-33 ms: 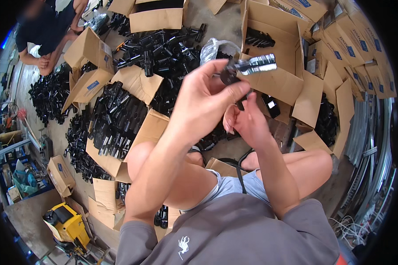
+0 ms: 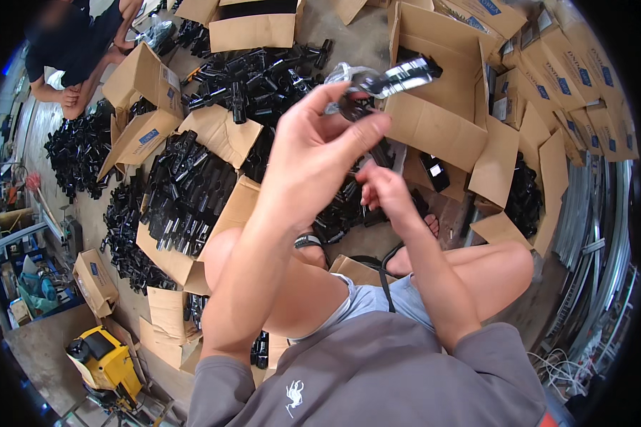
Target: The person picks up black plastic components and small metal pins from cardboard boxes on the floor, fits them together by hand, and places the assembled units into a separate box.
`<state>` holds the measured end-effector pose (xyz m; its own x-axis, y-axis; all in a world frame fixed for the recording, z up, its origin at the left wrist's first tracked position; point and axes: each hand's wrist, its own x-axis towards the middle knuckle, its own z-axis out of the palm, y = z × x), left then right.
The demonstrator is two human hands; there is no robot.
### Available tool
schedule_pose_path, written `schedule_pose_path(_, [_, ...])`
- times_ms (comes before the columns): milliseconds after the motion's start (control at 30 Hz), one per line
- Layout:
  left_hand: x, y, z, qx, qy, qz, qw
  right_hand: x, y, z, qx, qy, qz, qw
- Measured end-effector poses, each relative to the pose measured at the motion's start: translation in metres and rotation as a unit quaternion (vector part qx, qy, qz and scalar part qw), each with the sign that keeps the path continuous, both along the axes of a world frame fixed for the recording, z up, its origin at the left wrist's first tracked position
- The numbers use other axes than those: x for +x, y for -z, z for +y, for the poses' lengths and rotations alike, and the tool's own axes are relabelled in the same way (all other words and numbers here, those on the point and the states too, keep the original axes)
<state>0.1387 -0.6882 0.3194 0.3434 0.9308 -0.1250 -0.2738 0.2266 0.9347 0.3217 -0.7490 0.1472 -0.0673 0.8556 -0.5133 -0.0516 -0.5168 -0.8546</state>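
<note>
My left hand [image 2: 327, 146] pinches a glossy black part [image 2: 406, 77] between thumb and fingers. The part is a shiny tube-like piece with a rounded dark clamp at the end in my grip, and its far end points up to the right. Just below, my right hand [image 2: 386, 191] is closed, its fingers curled and slightly blurred. Whether it holds something small cannot be made out. A dark piece [image 2: 382, 152] shows between the two hands. Beyond them lies a large heap of similar black parts [image 2: 256, 78] on the floor.
An open cardboard box [image 2: 434, 132] stands ahead to the right, and another carton [image 2: 527, 188] of black parts is nearer. To the left, a box [image 2: 185, 192] overflows with parts. Stacked cartons [image 2: 577, 78] line the right. Another person [image 2: 75, 50] sits far left. A yellow machine [image 2: 107, 363] stands near left.
My left hand has shifted left with the black part, whose far end has tipped upward. My right hand has drawn down and left, away from the part, its fingers more curled.
</note>
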Motion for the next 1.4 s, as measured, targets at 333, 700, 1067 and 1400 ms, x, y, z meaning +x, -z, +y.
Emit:
schedule_pose_path(333, [-0.023,0.0,0.004,-0.1,-0.088,-0.024,0.991,-0.034,0.139,-0.059,-0.146,-0.063,-0.475,0.866])
schedule_pose_path(700, [-0.03,-0.005,0.012,-0.14,-0.057,-0.101,0.983,0.013,-0.018,-0.015,0.088,0.102,0.122,0.983])
schedule_pose_path(1067, [-0.007,-0.027,0.008,-0.138,0.075,-0.142,0.977,0.035,-0.199,0.062,0.312,-0.073,0.079,0.944])
schedule_pose_path(1400, [0.022,0.007,0.023,-0.107,-0.001,-0.121,0.987,0.012,-0.161,0.085,0.315,0.084,0.06,0.944])
